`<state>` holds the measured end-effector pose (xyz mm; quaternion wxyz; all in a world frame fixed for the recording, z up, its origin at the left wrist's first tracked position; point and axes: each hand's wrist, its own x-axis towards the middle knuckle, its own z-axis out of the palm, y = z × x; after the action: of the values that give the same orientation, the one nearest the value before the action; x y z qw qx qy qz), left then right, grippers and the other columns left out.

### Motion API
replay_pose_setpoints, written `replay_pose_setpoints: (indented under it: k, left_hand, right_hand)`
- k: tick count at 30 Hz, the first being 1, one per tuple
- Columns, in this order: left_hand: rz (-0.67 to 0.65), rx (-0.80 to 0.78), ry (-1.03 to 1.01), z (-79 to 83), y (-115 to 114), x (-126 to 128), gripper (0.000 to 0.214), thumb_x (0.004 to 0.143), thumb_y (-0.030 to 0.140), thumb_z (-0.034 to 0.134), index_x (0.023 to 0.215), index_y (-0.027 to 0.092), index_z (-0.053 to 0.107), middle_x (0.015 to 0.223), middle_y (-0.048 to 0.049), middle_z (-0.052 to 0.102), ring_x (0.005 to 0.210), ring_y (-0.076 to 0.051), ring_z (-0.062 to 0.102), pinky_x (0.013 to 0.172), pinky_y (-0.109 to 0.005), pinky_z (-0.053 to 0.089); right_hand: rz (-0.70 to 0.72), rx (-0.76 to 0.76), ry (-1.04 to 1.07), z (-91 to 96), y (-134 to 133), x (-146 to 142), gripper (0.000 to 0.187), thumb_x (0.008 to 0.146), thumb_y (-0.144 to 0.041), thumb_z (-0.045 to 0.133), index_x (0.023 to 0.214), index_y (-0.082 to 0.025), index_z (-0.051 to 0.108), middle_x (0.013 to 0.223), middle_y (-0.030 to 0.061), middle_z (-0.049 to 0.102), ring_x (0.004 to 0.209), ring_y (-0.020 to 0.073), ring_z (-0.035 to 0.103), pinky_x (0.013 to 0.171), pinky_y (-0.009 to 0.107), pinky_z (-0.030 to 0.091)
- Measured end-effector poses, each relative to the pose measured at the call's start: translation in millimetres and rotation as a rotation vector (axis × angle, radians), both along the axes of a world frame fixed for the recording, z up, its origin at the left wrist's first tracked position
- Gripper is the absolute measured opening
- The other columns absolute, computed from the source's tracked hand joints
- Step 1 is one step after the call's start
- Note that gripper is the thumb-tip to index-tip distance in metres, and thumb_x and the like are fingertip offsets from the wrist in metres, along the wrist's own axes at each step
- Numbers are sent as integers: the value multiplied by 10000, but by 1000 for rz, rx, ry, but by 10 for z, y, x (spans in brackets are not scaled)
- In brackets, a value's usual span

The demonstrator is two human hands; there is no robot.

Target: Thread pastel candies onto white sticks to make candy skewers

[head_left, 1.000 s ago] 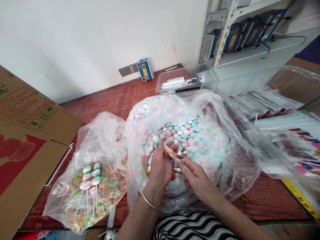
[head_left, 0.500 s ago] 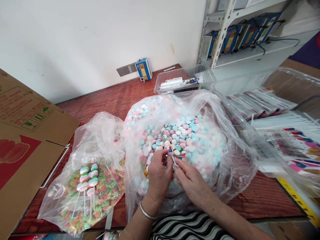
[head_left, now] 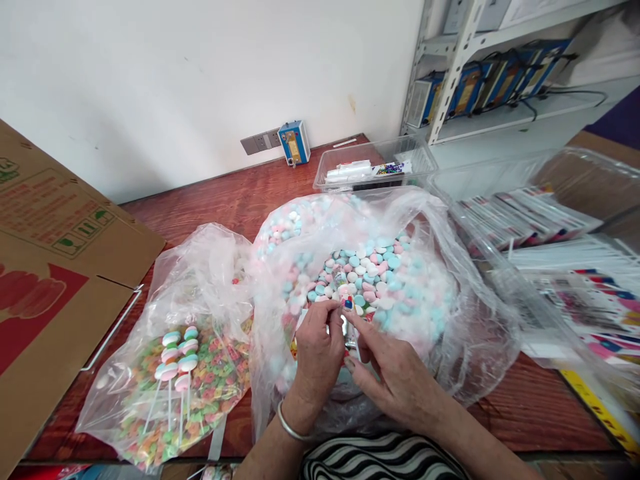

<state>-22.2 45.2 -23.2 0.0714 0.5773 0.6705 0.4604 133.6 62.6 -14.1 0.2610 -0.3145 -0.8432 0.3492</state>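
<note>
My left hand point(head_left: 320, 347) is closed, its thumb and index finger pinching a slim clear candy wrapper point(head_left: 345, 288) with a colourful printed patch. The contents are partly hidden by my fingers. My right hand point(head_left: 400, 373) has its index finger stretched against the printed part, with the thumb apart below. Shiny film and a white edge show between the hands. Both hands are over a large clear bag point(head_left: 480, 320) of pink, blue and white candies point(head_left: 369, 273). Under my fingers lie red and yellow printed pieces, mostly covered.
At left, several candy sticks point(head_left: 179, 357) lie on a bag of ring-shaped sweets point(head_left: 220, 373), beside a cardboard box point(head_left: 75, 267). Clear bins point(head_left: 430, 160) with packets and printed cards stand at right. A blue device point(head_left: 295, 143) is by the wall socket.
My right hand has loosened its pinch near the white stick; its index finger now reaches up to the wrapper's printed part. My left hand keeps its grip. The view has shifted slightly.
</note>
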Motion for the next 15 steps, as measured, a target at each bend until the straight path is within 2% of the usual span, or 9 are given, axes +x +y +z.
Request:
replay_pose_setpoints:
  k: [4, 6, 9, 12, 15]
  left_hand:
    - [26, -33, -120, 68, -17, 4, 105, 915, 204, 539, 952, 192, 637, 849, -17, 688, 769, -145, 638, 731, -271, 487]
    - [0, -49, -183, 102, -22, 11, 102, 916, 220, 541, 939, 189, 635, 822, -12, 680, 737, -138, 629, 708, -266, 488]
    - [-48, -78, -260, 138, -28, 42, 100, 919, 227, 537, 918, 188, 630, 804, -6, 672, 714, -129, 623, 682, -254, 489]
    - [-59, -90, -280, 147, -34, 80, 93, 920, 218, 532, 911, 188, 620, 795, -2, 665, 704, -124, 619, 669, -247, 487]
    - [-42, -44, -211, 135, -36, 104, 74, 910, 193, 537, 913, 182, 610, 797, -6, 657, 718, -126, 613, 679, -247, 481]
  right_hand:
    - [77, 101, -10, 5, 57, 53, 731, 885, -390, 640, 1480, -89, 339, 872, 60, 671, 709, 186, 611, 614, 280, 485]
    - [43, 211, -12, -4, 81, 46, 648, 929, -384, 592, 1453, -76, 368, 882, 75, 688, 702, 186, 617, 621, 285, 486]
    - [-71, 434, -13, -27, 109, -8, 421, 1007, -251, 432, 1381, -58, 436, 936, 109, 729, 679, 183, 636, 618, 296, 476]
    - [-164, 615, -52, -52, 113, -68, 349, 1014, -201, 395, 1310, -49, 498, 905, 106, 754, 634, 189, 652, 574, 311, 448]
    - [-220, 700, -113, -80, 97, -104, 323, 1011, -189, 406, 1258, -30, 540, 753, 70, 745, 529, 180, 640, 499, 317, 401]
